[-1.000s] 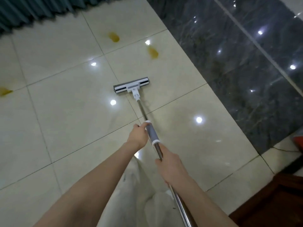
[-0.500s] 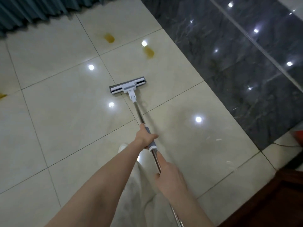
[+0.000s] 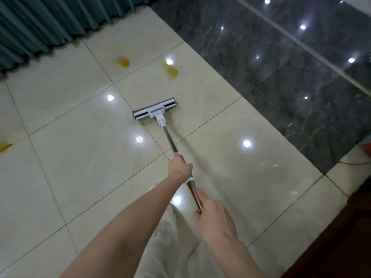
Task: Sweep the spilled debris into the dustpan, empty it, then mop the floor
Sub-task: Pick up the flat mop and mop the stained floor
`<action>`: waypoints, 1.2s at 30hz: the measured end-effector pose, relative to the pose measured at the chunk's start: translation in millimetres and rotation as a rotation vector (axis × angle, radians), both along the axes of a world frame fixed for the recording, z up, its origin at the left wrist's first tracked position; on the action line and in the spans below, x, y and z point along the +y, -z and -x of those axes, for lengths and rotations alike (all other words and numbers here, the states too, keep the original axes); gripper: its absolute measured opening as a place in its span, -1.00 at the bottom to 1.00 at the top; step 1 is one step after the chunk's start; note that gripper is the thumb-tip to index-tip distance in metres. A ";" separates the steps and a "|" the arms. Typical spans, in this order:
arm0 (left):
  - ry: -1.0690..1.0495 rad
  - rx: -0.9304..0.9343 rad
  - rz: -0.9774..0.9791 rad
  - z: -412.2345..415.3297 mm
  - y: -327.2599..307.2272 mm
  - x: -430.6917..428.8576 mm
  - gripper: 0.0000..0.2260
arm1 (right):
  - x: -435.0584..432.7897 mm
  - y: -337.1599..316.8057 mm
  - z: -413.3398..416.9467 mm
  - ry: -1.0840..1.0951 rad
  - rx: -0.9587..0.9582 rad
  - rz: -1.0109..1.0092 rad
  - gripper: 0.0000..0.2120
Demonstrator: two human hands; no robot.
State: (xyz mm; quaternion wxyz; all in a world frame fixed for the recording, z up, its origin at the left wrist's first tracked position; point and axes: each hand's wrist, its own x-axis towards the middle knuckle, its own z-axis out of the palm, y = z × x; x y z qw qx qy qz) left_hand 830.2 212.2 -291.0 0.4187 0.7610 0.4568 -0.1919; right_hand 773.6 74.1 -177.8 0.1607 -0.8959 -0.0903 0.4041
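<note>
**Flat mop held two-handed on glossy tiles, yellow stains beyond**

Fingers curled round a grey sleeve on the pole, the left hand grips the flat mop at mid-shaft. Only its back and knuckles show; the fingertips are hidden on the pole's far side. Lower down, the right hand wraps the bare chrome tube, thumb laid along the top and fingers closed underneath, their tips just showing at the left. A white collar rings the pole between the two hands.

The shaft runs away to the mop head, a flat rectangular bar of white plastic with a dark grey pad along its far edge. It lies flat on the cream floor tiles, over a thin grout line. The tiles are large, square and highly polished, mirroring round ceiling lights. Two yellow stains mark them beyond the head, well apart from it. A third stain is cut by the left edge.

A band of dark veined marble runs diagonally at right. A pleated teal curtain hangs to the floor at upper left. Pale trousers show between the forearms, soft and blurred. At the right edge a red object is cropped beyond recognition, with a thin dark cable just below it. Dark wood fills the lower right corner, too cut off to name.
</note>
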 end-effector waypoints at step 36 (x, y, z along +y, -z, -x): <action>-0.002 -0.005 -0.001 -151.0 46.5 50.4 -0.54 | 45.2 37.9 -120.1 0.362 0.164 -0.097 -0.77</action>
